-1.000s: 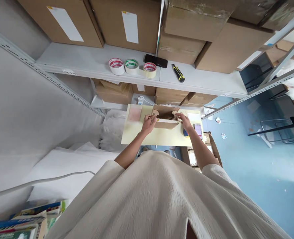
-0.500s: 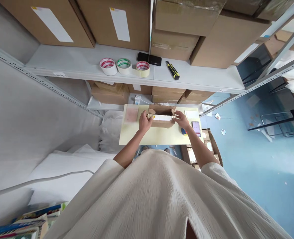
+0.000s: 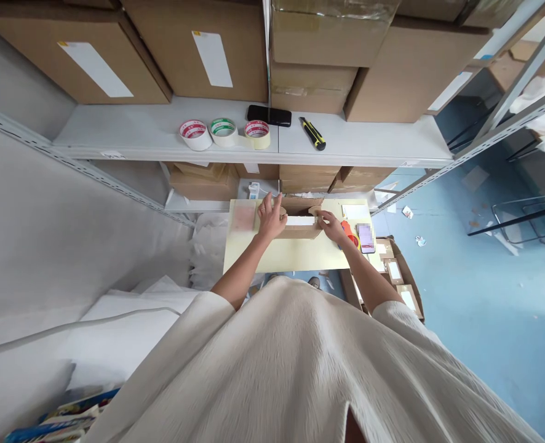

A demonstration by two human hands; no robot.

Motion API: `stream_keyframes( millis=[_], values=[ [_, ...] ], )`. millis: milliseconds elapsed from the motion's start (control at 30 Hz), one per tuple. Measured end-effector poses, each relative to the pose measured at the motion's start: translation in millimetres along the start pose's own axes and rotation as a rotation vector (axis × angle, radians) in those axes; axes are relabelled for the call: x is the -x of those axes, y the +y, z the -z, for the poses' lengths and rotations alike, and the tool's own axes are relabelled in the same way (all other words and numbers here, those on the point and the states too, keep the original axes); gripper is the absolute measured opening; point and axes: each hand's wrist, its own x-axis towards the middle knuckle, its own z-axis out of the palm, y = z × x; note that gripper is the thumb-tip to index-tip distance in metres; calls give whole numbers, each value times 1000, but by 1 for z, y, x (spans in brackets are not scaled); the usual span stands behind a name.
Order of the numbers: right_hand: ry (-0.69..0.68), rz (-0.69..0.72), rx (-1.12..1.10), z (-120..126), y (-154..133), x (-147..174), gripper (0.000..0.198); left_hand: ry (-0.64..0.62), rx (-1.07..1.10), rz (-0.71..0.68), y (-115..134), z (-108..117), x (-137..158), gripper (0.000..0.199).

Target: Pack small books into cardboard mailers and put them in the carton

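Note:
A small brown cardboard box (image 3: 300,233) with a white label on its near side stands open at the top on the pale yellow table (image 3: 272,263). At its left end is my left hand (image 3: 271,219), fingers raised and spread, the thumb close to the box's side flap. My right hand (image 3: 332,227) pinches the flap at the right end. Just right of that hand lie a red and yellow tape dispenser (image 3: 350,234), partly hidden by my forearm, and a phone (image 3: 365,238) with a lit screen. The inside of the box is dark.
Above the table, a grey shelf (image 3: 369,144) bears three tape rolls (image 3: 225,132), a black phone (image 3: 269,115), a yellow-black box cutter (image 3: 313,133) and large cartons (image 3: 217,55). A carton of smaller boxes (image 3: 399,277) stands on the floor at right.
My left hand has lifted its fingers off the box's left side and spread them. My right hand has shifted slightly left at the right flap. More of the tape dispenser shows.

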Motion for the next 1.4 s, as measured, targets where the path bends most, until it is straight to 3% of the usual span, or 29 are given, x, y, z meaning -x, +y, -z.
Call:
stream_keyframes(
  millis=[267, 400, 633, 767, 1033, 1233, 1400],
  values=[
    [76, -68, -91, -7, -1, 7, 98, -39, -51, -36, 7, -5, 14, 76],
    [85, -53, -68, -7, -3, 10, 104, -46, -60, -27, 3, -11, 34, 71],
    [89, 11, -18, -13, 0, 7, 85, -58, 12, 47, -12, -31, 43, 64],
    [85, 32, 13, -16, 4, -4, 68, -74, 61, 82, -23, -42, 34, 66],
    [121, -24, 33, -3, 24, -17, 58, -174, 120, 149, -25, -72, 16, 75],
    [121, -87, 124, -1, 47, 13, 50, -250, -49, 144, -15, -85, 45, 73],
    [76, -73, 190, -14, 46, 13, 51, -226, -242, -26, -3, -78, 48, 69]
  ],
)
